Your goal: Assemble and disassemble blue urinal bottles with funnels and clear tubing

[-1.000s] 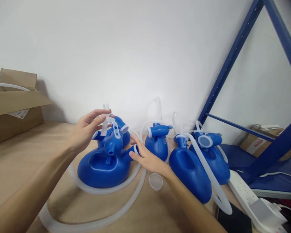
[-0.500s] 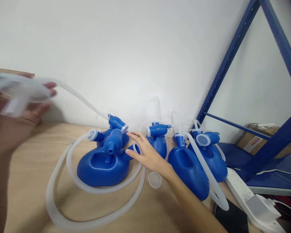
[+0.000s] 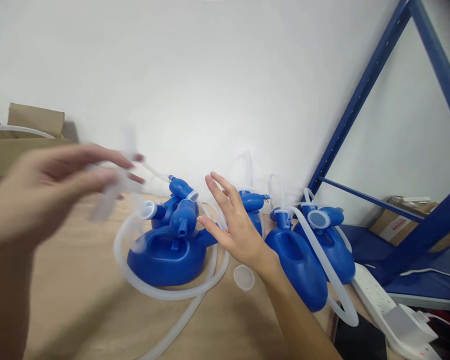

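My left hand (image 3: 65, 187), blurred by motion, pinches a translucent white plastic piece (image 3: 114, 192) above the table; its exact kind is smeared. Just right of it lies a blue urinal bottle (image 3: 168, 270) with a side handle hole. A blue funnel head (image 3: 183, 220) rests on top of that bottle. My right hand (image 3: 238, 230) is open, fingers raised and apart, beside the bottle's neck, holding nothing. A translucent hose (image 3: 150, 290) curves around the front of the bottle. A clear round lid (image 3: 244, 278) lies below my right hand.
More blue urinal bottles (image 3: 298, 270) with hoses stand to the right and behind. A cardboard box (image 3: 22, 152) is at the left. A blue metal shelf (image 3: 348, 115), a white power strip (image 3: 375, 295) and a black flat object (image 3: 360, 335) are at the right.
My left hand has swung right from the left edge, carrying the translucent piece toward the bottle. My right hand has lifted its fingers off the bottle area. The box has come into fuller view.
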The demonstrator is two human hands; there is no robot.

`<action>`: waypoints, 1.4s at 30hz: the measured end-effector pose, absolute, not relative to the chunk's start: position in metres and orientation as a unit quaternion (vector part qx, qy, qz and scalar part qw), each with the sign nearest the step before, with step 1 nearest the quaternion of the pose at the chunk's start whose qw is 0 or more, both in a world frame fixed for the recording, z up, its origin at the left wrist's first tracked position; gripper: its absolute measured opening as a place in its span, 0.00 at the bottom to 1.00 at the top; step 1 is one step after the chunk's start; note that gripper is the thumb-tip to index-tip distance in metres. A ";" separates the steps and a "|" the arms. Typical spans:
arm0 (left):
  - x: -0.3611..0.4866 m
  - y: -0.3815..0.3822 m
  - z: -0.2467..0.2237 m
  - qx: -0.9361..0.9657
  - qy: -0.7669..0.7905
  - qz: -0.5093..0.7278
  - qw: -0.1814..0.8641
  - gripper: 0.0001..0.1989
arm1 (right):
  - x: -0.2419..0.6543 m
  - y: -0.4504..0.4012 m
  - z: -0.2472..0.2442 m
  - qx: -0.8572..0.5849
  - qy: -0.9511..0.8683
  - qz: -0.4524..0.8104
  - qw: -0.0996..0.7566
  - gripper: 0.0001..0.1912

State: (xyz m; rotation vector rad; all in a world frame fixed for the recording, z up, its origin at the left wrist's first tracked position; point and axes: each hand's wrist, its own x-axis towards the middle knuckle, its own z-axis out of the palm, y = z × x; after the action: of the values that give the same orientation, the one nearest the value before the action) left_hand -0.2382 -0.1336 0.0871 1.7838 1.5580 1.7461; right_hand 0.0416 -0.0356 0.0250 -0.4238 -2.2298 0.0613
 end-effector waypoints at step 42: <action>-0.215 -0.067 0.023 0.764 0.605 0.126 0.185 0.44 | 0.093 -0.049 0.059 0.039 -0.711 0.205 0.671 0.25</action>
State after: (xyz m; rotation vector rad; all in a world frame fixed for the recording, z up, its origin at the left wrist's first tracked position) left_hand -0.2152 -0.0666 0.0234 2.1524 1.7052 0.3559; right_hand 0.0930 -0.0486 0.0594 0.0872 -1.6023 0.4616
